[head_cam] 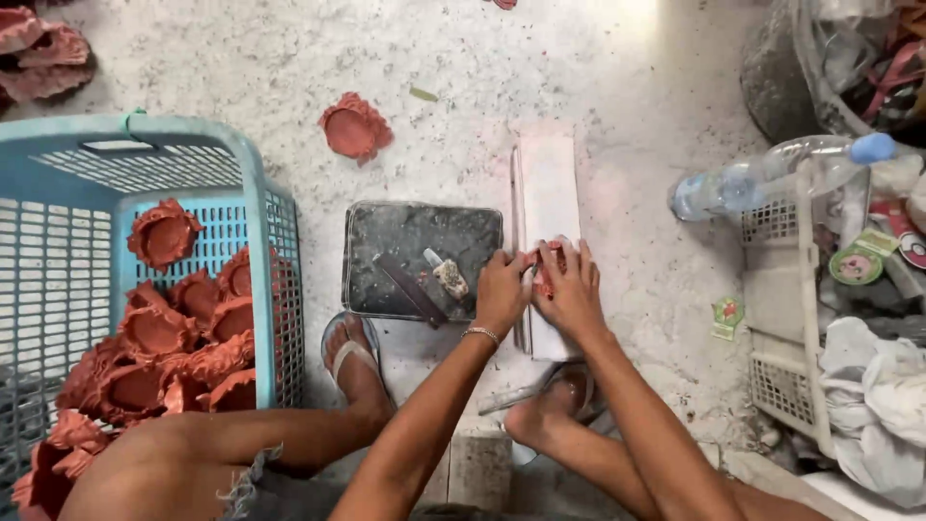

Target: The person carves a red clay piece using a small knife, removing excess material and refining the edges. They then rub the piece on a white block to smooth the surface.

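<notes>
Near the middle of the frame both hands meet on a small red clay piece point(546, 270) over a white board point(550, 183) on the floor. The left hand point(502, 289) and right hand point(571, 289) each have their grip pinched on it. Just left sits a dark tray point(386, 241) — farther left, a blue basket point(256, 203) of clay cups point(154, 333).
</notes>
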